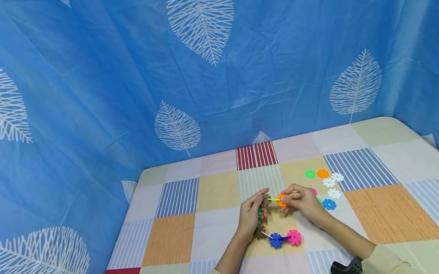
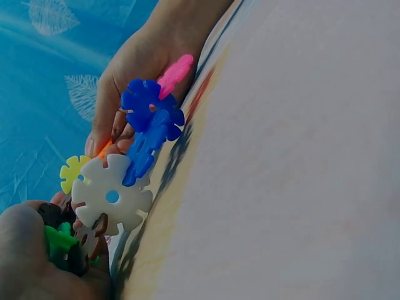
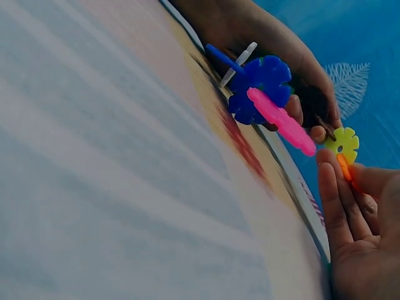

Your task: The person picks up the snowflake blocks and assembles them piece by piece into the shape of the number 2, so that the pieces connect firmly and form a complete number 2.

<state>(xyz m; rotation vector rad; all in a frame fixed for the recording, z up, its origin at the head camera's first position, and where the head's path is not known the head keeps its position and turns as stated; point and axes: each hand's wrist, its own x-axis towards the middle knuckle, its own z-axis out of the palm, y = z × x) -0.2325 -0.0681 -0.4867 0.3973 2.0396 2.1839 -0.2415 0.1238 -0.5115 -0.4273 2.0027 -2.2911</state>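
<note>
A curved chain of notched plastic flower discs hangs from my left hand (image 1: 253, 214), which grips it at the brown and green discs (image 2: 60, 244). Toward its near end come a white disc (image 2: 112, 194), blue discs (image 2: 150, 122) and a pink disc (image 1: 294, 237). At the other end, a yellow disc (image 3: 344, 145) stands edge-on to a brown disc (image 1: 266, 199). My right hand (image 1: 302, 200) pinches an orange disc (image 1: 281, 200) between thumb and fingers. The orange disc meets the yellow one at its edge; how deep the slots sit is hard to tell.
Loose discs lie right of my right hand: green (image 1: 310, 174), orange (image 1: 323, 173), several white (image 1: 334, 193) and blue (image 1: 329, 204). A pink disc (image 1: 313, 191) is partly hidden behind that hand. A patchwork cloth (image 1: 216, 231) covers the table; blue leaf-patterned curtains (image 1: 270, 78) surround it.
</note>
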